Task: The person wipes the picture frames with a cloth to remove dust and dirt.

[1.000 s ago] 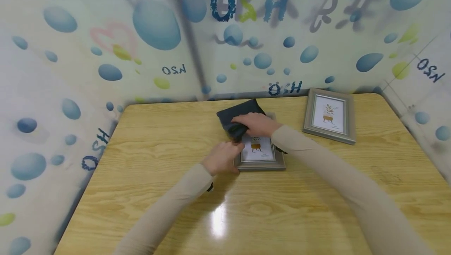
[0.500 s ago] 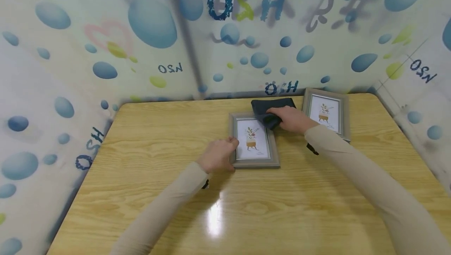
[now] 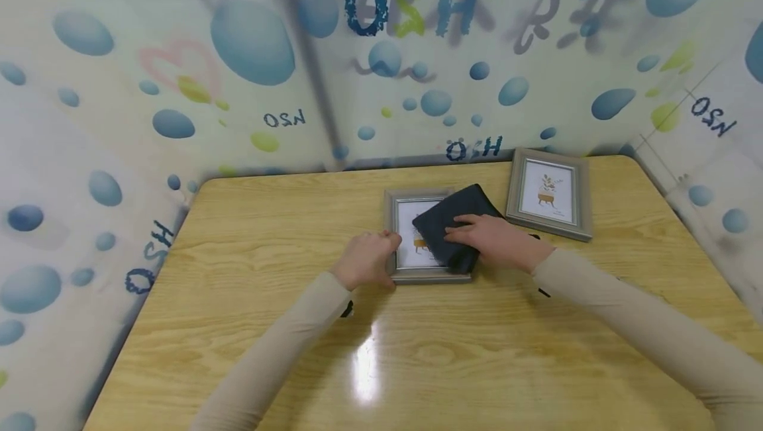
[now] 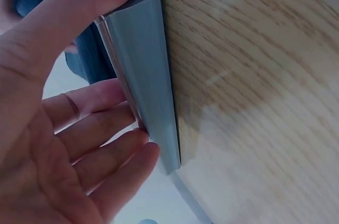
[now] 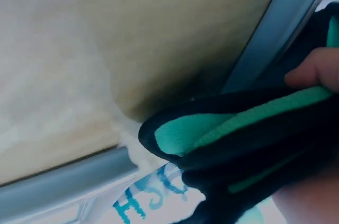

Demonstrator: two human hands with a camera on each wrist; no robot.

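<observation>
A grey picture frame (image 3: 411,219) lies flat on the table, holding a print of a potted plant. My left hand (image 3: 366,259) grips its left edge, thumb at the near corner and fingers along the side; the left wrist view shows the hand (image 4: 63,128) against the frame's side (image 4: 142,65). Under my right hand (image 3: 497,239) is a folded dark cloth (image 3: 453,219), covering the right part of the glass. Green lining shows inside the cloth (image 5: 238,128) in the right wrist view, where the thumb (image 5: 315,70) pinches its fold.
A second, similar picture frame (image 3: 583,196) lies at the back right, to the right of the right hand. The wooden table (image 3: 268,232) meets a patterned wall (image 3: 238,120) at its back. Glare shines on the table's near part.
My right hand first moved the cloth right, off the glass to the far right corner, then brought it nearer and back over the frame's right part. The left hand keeps its hold.
</observation>
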